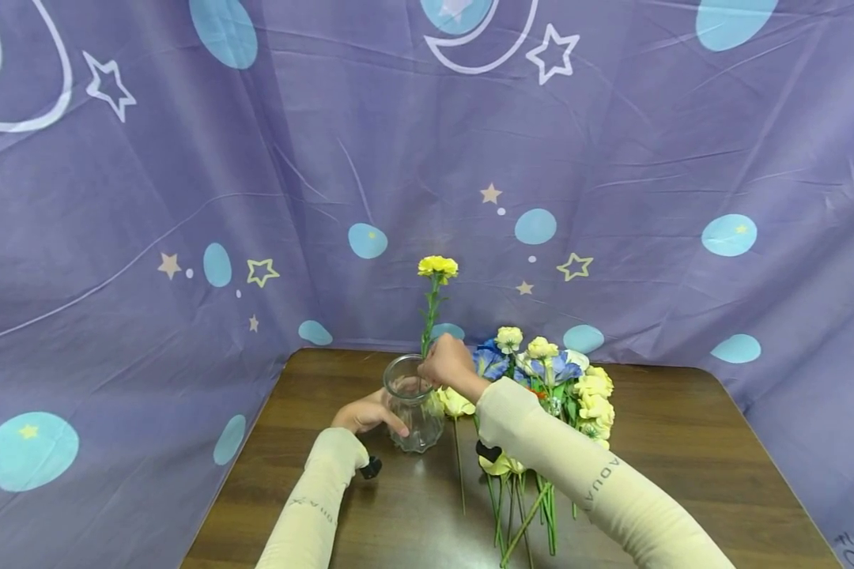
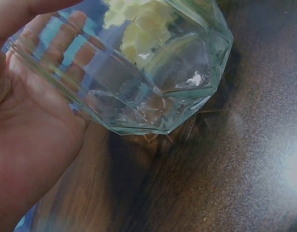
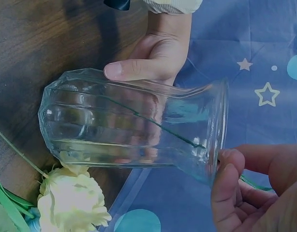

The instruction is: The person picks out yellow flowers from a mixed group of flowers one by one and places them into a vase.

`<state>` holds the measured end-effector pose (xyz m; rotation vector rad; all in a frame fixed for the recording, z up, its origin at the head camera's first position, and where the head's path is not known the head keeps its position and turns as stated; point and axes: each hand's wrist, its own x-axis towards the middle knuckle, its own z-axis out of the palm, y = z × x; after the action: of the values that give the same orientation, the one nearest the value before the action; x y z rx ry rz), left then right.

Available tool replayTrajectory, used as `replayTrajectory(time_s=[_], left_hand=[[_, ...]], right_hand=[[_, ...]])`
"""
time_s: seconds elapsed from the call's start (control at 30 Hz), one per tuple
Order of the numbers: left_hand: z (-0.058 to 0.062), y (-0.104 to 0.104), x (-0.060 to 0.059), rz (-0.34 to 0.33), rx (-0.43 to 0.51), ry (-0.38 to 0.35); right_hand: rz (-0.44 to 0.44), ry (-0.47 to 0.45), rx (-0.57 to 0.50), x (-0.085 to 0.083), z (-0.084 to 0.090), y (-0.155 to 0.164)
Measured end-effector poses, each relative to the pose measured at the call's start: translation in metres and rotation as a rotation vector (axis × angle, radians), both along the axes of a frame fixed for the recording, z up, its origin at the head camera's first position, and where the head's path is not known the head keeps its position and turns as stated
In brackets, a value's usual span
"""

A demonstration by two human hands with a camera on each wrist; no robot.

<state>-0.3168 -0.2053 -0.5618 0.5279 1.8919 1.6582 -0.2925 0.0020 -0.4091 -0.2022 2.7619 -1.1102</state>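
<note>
Beside vase (image 1: 414, 411), loose flowers (image 1: 562, 379) on table (image 1: 683, 442)

Cream long sleeves (image 1: 583, 466) with grey lettering, black wrist-worn cameras (image 1: 370, 468)

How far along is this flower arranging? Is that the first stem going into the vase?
It looks barely begun. The vase holds only one stem, a yellow flower, and the right hand pinches that stem at the rim, so it is not yet let go. The left hand steadies the vase on the table. Left to do: the bunch of yellow and blue flowers lies beside the vase.
</note>
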Motion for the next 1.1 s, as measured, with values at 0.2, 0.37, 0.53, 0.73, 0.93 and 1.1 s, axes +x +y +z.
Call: replayTrajectory(time_s=[0.2,0.37,0.53,0.73,0.93,1.1], left_hand=[[0.0,-0.001,0.0,0.001,0.004,-0.002],[-0.001,-0.002,-0.002,-0.003,0.014,0.003],[-0.003,-0.001,-0.002,0.003,0.02,-0.004],[-0.005,0.0,-0.001,0.005,0.034,0.002],[-0.004,0.0,0.0,0.01,0.021,0.009],[-0.004,0.0,0.0,0.009,0.016,0.019]], right_hand=[[0.025,-0.017,-0.037,0.001,0.004,0.003],[0.024,-0.037,-0.073,0.001,0.005,0.005],[0.03,-0.04,-0.1,-0.001,0.003,0.009],[0.028,-0.039,-0.093,-0.001,0.003,0.013],[0.045,-0.022,-0.128,0.002,0.004,0.015],[0.054,-0.02,-0.121,0.002,0.004,0.017]])
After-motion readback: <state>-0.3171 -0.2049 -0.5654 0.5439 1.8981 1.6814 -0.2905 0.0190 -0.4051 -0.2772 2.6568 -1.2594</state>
